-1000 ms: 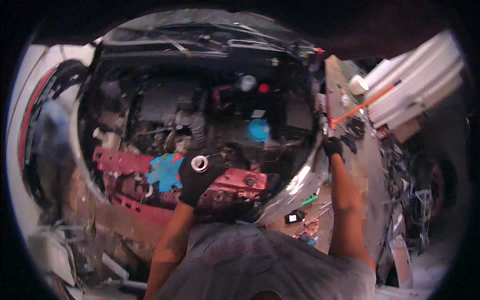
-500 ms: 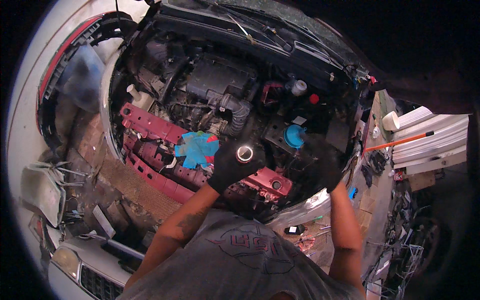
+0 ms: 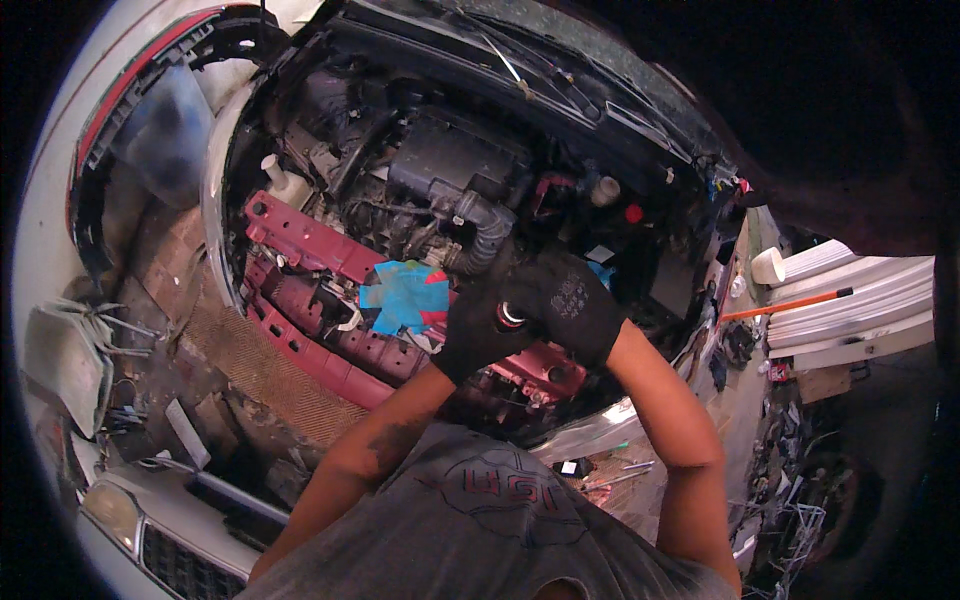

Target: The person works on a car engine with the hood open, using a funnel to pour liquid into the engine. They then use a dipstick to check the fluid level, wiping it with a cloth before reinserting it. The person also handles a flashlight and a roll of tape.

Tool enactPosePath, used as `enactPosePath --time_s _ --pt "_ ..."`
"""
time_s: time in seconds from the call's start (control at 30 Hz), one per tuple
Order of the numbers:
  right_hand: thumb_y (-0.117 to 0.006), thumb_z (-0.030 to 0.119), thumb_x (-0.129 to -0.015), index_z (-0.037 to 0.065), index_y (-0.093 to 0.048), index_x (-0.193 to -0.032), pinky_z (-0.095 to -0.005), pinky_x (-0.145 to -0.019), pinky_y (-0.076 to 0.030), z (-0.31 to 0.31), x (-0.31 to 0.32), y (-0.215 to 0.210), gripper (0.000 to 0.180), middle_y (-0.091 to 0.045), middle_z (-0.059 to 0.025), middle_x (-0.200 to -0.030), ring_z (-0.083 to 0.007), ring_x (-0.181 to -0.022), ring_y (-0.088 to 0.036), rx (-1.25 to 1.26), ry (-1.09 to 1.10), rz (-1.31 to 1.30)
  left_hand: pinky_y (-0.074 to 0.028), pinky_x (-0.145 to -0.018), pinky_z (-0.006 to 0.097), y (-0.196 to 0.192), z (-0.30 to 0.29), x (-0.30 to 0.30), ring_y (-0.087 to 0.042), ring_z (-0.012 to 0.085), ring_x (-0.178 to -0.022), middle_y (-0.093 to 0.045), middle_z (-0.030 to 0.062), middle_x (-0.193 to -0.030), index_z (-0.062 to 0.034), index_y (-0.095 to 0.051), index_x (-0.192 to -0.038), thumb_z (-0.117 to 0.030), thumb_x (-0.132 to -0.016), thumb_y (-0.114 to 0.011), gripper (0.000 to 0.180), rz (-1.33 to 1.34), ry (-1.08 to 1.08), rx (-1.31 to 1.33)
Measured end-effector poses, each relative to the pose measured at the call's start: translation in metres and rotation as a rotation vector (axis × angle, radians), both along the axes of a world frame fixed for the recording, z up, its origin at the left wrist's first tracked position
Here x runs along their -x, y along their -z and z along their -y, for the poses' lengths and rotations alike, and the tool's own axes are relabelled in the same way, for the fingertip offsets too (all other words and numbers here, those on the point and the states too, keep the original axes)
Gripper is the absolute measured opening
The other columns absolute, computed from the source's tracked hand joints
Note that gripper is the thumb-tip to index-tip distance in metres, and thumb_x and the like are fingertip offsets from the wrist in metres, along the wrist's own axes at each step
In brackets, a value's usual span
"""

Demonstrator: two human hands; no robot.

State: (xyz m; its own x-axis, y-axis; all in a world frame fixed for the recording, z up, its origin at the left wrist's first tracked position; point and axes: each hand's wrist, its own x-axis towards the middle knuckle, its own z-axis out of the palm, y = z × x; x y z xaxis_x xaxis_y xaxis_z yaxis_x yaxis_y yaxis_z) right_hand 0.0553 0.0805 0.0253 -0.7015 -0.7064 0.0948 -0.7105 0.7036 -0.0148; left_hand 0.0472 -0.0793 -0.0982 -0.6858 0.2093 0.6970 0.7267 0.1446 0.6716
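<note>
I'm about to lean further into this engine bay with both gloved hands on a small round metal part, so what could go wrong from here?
1. The round metal part, pinched between the left hand and right hand, could slip and drop into the dark gaps of the engine bay.
2. The bulky black gloves may dull your feel for it.
3. The blue rag lies loose on the red crossbar and could fall inside.

A small pale rectangular label [image 3: 600,254] lies flat on a dark part at the far right of the engine bay, just behind the gloved hands, and a small dark box with a white face [image 3: 569,467] rests on the floor, near right, beside scattered tools.
</note>
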Motion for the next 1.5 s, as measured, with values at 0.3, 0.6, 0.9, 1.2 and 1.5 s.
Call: enactPosePath --time_s 0.3,0.6,0.9,1.2,1.5 --pt "-0.068 0.018 -0.069 0.014 -0.061 -0.111 -0.0466 -0.093 -0.047 0.007 -0.012 0.009 0.043 -0.063 -0.0104 -0.110 -0.0306 -0.102 -0.060 0.074 -0.003 -0.178 -0.055 -0.080 0.041 -0.001 0.003 0.001 -0.068 0.0324 -0.091 -0.070 0.0133 -0.103 -0.0041 -0.065 -0.115 -0.037 -0.066 -0.089 0.064 -0.005 0.019 -0.008" --pt "-0.067 0.004 -0.086 0.005 -0.063 -0.110 -0.0438 -0.087 -0.049 -0.032 -0.053 -0.040 0.024 -0.065 -0.0149 -0.105 -0.0342 -0.097 -0.063 0.505 0.356 -0.157 -0.054 -0.078 0.041 0.021 -0.009 0.005 -0.068 0.0304 -0.086 -0.070 0.0119 -0.095 -0.0019 -0.055 -0.130 -0.032 -0.066 -0.088 0.079 0.140 0.087 0.079" --pt "-0.058 0.013 -0.093 0.001 -0.059 -0.129 -0.0428 -0.093 -0.049 -0.240 -0.310 0.042 0.038 -0.063 -0.0212 -0.126 -0.0344 -0.113 -0.063 0.214 1.575 -0.482 -0.052 -0.071 0.043 0.006 0.007 -0.021 -0.067 0.0271 -0.076 -0.070 0.0056 -0.084 -0.0127 -0.069 -0.099 -0.037 -0.067 -0.086 0.043 0.140 0.130 0.087" --pt "-0.067 0.014 -0.089 0.000 -0.043 -0.143 -0.0417 -0.102 -0.046 -0.164 -0.335 0.083 0.061 -0.049 -0.0210 -0.143 -0.0359 -0.126 -0.054 0.546 1.555 0.062 -0.054 -0.072 0.039 -0.018 0.009 -0.024 -0.069 0.0266 -0.078 -0.071 0.0082 -0.088 -0.0074 -0.069 -0.103 -0.030 -0.063 -0.089 0.050 0.013 0.009 0.125" --pt "-0.069 0.015 -0.086 0.009 -0.056 -0.132 -0.0433 -0.096 -0.047 0.029 -0.149 0.016 0.048 -0.055 -0.0167 -0.133 -0.0344 -0.116 -0.057 0.627 0.724 -0.075 -0.051 -0.065 0.039 -0.017 0.004 -0.048 -0.066 0.0260 -0.078 -0.069 0.0057 -0.090 -0.0131 -0.069 -0.094 -0.031 -0.076 -0.078 0.027 -0.043 -0.127 0.052"
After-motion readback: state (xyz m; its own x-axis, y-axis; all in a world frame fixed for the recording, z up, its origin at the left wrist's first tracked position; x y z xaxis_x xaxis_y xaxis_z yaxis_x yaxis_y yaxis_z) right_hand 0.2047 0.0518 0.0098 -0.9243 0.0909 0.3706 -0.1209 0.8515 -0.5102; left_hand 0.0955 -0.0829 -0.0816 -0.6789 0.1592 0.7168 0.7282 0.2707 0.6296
